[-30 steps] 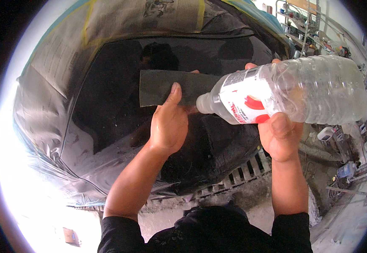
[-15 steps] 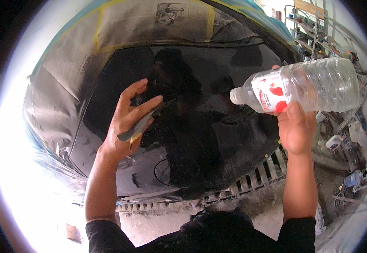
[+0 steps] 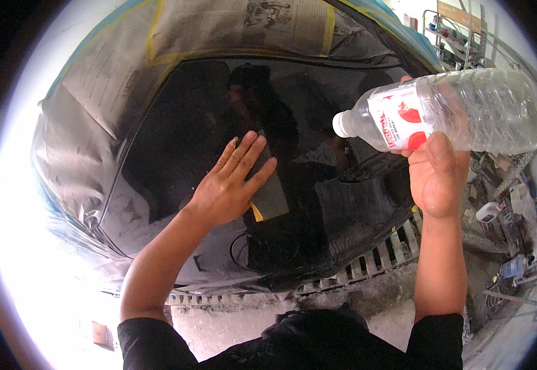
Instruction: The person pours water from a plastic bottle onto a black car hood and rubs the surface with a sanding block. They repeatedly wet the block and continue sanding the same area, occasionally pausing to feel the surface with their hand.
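My left hand (image 3: 228, 191) lies palm down on the glossy black car panel (image 3: 182, 123), its fingers stretched out flat. Beneath its fingers and thumb is a dark grey sheet of sandpaper (image 3: 273, 200), with a yellowish edge showing near the thumb. My right hand (image 3: 438, 179) is closed around a clear plastic bottle (image 3: 496, 114) with a white and red label, raised over the panel's right side. The bottle lies nearly level, its white cap end (image 3: 343, 124) pointing left. Fine droplets or specks dot the panel around my left hand.
Printed masking paper (image 3: 213, 34) with yellow tape covers the car beyond the panel, and thin plastic film drapes its left side. A slotted grille (image 3: 379, 256) runs along the near edge. Cluttered shelves (image 3: 459, 37) and containers stand on the right. A small box (image 3: 100, 333) sits lower left.
My left hand has turned palm down and moved right, laying the sandpaper flat on the panel. The bottle in my right hand has risen slightly in view.
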{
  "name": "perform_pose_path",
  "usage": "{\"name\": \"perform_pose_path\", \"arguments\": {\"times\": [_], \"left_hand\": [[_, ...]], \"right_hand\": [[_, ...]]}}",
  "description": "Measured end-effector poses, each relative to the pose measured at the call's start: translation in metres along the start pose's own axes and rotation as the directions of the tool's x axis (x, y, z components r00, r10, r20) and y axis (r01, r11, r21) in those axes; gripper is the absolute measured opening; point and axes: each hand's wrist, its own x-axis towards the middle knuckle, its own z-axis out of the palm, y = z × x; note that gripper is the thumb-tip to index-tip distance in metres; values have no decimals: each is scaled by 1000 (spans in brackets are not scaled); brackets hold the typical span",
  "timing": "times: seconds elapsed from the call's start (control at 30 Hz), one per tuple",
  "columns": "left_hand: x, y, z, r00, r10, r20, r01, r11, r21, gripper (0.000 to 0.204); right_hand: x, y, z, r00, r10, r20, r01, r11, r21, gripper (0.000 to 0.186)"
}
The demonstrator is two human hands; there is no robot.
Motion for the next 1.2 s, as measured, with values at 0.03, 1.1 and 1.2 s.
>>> {"name": "perform_pose_path", "arguments": {"times": [0.03,1.1,1.2], "left_hand": [[2,2,1,1000,-22,20,22,1000,-11,72],[13,-38,-10,996,-40,81,29,991,133,84],[64,-23,-6,999,-38,-15,39,997,71,85]], "right_hand": [[1,1,0,1000,2,-1,-2,1000,3,81],[45,35,36,983,-112,-148,110,994,-23,71],[49,37,44,990,-58,-132,63,997,37,72]]}}
